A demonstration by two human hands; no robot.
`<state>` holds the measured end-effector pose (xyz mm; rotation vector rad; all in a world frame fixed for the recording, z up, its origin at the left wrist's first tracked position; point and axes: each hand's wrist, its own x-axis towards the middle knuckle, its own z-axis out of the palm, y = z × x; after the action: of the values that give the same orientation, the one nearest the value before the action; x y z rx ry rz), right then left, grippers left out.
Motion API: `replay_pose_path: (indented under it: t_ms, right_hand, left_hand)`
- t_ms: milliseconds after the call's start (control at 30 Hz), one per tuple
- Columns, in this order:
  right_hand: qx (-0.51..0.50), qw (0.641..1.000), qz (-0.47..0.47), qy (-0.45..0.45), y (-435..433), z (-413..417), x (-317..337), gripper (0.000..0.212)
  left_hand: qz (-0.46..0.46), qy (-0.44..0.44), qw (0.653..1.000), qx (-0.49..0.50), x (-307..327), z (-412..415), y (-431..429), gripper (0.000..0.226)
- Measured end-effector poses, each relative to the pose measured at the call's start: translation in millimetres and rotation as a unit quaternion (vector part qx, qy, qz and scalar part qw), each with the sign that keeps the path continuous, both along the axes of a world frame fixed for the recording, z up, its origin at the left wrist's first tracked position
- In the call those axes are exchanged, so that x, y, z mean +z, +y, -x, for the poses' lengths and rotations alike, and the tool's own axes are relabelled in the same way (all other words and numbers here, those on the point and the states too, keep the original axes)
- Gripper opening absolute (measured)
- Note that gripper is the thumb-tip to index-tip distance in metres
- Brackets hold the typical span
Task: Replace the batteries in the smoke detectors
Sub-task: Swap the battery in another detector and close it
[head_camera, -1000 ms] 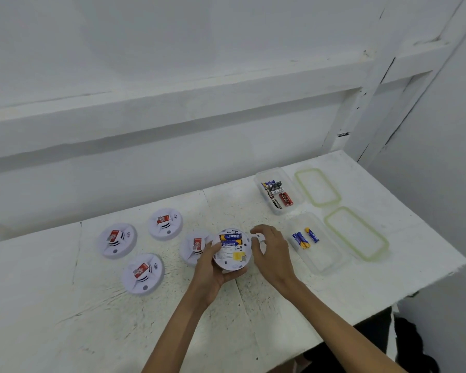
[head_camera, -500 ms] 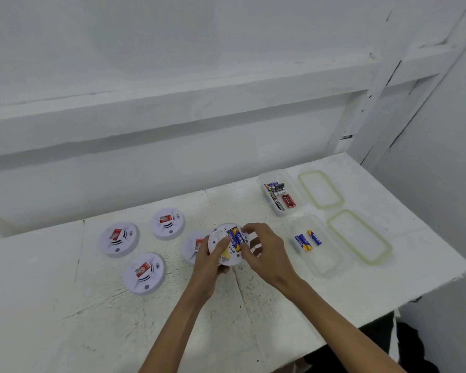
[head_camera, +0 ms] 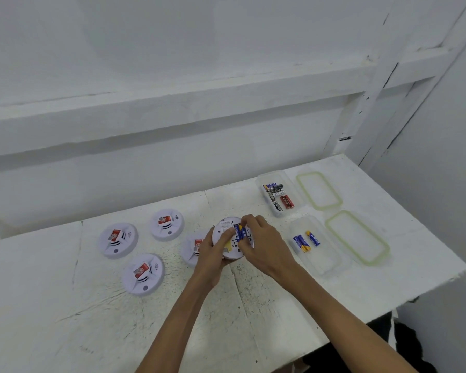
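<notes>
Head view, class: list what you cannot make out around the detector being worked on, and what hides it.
All head view.
Held detector: battery bay partly covered by left hand and right hand; whether the blue batteries are seated cannot be told.
Detector behind it: left hand hides its right side.
Batteries in the far container: print too small.

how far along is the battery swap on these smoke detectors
Midway, probably. Done: mixed batteries lie in the far container, likely removed ones. In hand: left hand grips the upturned detector while right hand pinches blue batteries in it. Left: three spare batteries in the near container; four detectors lie face up, status unclear.
</notes>
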<state>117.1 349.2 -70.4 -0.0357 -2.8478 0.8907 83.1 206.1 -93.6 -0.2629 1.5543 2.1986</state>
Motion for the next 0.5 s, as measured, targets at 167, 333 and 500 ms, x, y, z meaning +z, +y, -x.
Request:
replay_pose_path:
  t_ms: [167,333,500]
  right_hand:
    - [-0.004,0.999,-0.044,0.007,0,9,11,0.02]
    - [0.022,0.996,-0.089,-0.008,4,18,21,0.018]
    - [0.009,0.997,-0.064,-0.029,11,14,15,0.016]
  left_hand:
    - [-0.002,0.038,0.999,-0.01,3,4,1,0.027]
    - [0.002,0.025,1.0,0.001,1,3,7,0.024]
    - [0.001,0.004,1.0,-0.009,-5,-4,14,0.027]
